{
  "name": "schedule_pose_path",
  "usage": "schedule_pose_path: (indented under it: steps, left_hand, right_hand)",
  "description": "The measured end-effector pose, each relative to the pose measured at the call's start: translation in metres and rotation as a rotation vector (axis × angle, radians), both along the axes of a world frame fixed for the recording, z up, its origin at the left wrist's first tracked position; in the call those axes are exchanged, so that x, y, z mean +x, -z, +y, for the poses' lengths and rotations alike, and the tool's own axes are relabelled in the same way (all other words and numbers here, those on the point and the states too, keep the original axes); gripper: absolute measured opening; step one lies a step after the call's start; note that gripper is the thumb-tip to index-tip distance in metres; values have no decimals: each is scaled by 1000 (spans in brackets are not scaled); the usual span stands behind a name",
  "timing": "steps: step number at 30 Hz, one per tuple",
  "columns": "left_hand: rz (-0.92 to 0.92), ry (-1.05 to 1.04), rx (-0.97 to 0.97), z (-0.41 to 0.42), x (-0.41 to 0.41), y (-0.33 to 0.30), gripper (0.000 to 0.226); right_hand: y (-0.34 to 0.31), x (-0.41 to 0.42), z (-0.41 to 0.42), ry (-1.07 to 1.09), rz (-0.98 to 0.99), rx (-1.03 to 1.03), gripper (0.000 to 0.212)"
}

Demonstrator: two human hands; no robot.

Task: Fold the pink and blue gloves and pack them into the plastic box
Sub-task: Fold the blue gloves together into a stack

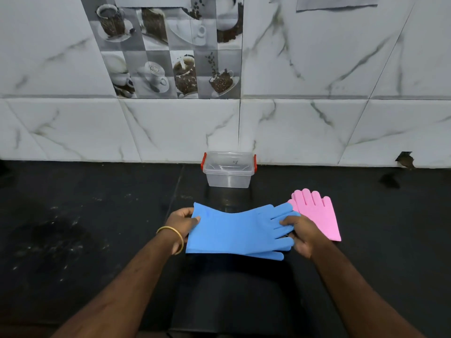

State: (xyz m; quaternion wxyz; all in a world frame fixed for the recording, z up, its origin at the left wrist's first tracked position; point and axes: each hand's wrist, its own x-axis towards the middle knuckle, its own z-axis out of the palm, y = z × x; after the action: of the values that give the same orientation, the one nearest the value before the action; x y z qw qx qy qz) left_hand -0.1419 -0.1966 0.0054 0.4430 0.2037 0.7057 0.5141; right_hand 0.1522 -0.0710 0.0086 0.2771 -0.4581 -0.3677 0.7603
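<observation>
Likely the trouble is slippage: the blue gloves (239,231), smooth, floppy rubber stacked at centre frame, could slide apart if folded unevenly. Left hand (181,223) pinches the cuff end; right hand (303,234) pinches the fingers. Pink gloves (317,213) lie flat at right, behind it. The clear plastic box (228,170) stands open above centre, against the wall.
</observation>
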Motion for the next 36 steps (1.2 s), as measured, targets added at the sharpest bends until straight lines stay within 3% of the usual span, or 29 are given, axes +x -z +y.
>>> schedule_pose_path:
  steps: [4, 7, 13, 18, 25, 36]
  left_hand:
    - [305, -18, -48, 3, -4, 15, 5]
    - [363, -38, -56, 7, -10, 24, 9]
    - [230, -12, -78, 16, -17, 37, 10]
    - [56, 33, -101, 15, -17, 46, 25]
    - [17, 47, -127, 12, -24, 56, 23]
    - [82, -19, -64, 11, -24, 63, 9]
  right_hand:
    - [13, -7, 1, 36, -15, 8, 28]
    - [19, -13, 6, 75, -45, 12, 28]
    - [30, -13, 10, 108, -92, -8, 30]
    - [39, -10, 7, 129, -122, 1, 32]
    - [44, -10, 4, 133, -228, 93, 25]
    - [45, -11, 3, 180, -160, 84, 28]
